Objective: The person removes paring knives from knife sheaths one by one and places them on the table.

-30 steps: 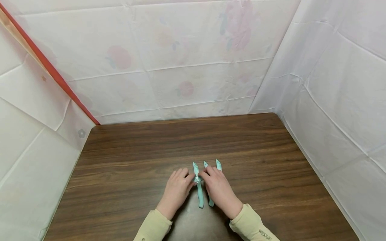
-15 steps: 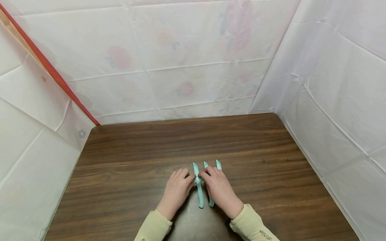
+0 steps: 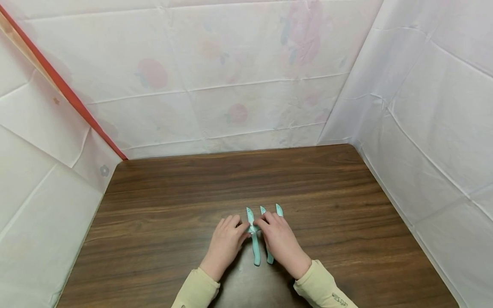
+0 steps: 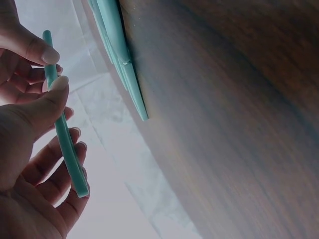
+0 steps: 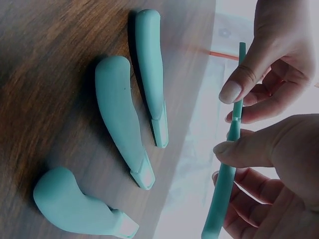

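Note:
Between my two hands I hold a slim teal knife, raised over the table and lying crosswise. My right hand grips its handle, thumb along one side and fingers behind. The blade end is pinched by my left hand, close beside the right one. A seam shows on the knife near the left fingertips in the right wrist view. Below lie three more teal knives: a left one, a middle one and a right one. My right hand partly hides the middle and right knives in the head view.
The dark wood-grain table extends around the knives. White patterned sheeting hangs behind it and along both sides. A red strip runs down the left corner to the table's back edge.

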A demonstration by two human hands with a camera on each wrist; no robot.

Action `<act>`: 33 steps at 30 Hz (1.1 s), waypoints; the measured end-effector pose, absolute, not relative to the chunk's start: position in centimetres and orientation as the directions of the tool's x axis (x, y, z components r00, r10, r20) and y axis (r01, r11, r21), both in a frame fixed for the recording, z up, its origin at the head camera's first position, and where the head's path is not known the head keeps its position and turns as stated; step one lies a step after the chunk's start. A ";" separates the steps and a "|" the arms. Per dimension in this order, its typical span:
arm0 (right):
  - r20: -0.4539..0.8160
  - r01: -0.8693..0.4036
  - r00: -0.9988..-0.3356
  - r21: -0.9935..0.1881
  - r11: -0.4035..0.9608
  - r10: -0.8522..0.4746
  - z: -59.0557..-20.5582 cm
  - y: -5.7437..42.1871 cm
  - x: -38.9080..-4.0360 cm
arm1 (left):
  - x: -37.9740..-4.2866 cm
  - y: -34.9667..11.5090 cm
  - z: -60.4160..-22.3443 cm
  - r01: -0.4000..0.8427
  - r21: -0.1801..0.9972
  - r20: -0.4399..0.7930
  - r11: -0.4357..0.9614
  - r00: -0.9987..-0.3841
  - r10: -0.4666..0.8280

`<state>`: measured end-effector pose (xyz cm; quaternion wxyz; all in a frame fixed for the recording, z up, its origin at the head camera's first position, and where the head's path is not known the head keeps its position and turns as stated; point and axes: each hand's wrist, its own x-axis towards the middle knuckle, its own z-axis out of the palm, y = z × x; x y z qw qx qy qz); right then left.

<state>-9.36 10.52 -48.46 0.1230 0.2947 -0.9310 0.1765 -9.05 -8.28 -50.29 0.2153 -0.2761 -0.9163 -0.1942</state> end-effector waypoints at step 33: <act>0.348 -0.580 -0.805 -0.283 0.764 -0.481 -48.6 11.0 -9.5 | -9.0 -8.3 -50.1 0.592 0.237 0.508 0.771 -0.751 0.421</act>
